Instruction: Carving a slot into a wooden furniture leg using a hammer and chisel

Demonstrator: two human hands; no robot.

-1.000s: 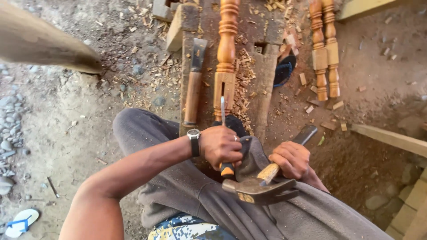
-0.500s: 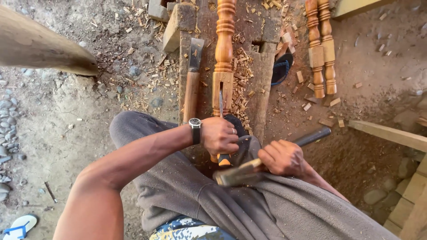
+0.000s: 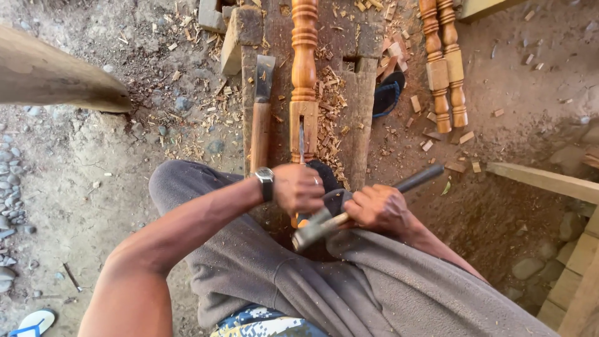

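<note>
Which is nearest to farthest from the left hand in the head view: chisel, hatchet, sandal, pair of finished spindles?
From the left hand:
1. Chisel: in its grip, blade pointing ahead into the spindle on the bench.
2. Hatchet: lying on the bench, just left of the chisel.
3. Sandal: on the ground, right of the bench.
4. Pair of finished spindles: far right, on the ground.

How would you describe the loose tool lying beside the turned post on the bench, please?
Start at the dark wooden bench running up the middle, where a turned orange post lies lengthwise. Just left of the post lies the broad chisel, parallel to it. Unlike its neighbours, it has a plain wooden handle and a wide flat metal blade, and no hand holds it.
</note>
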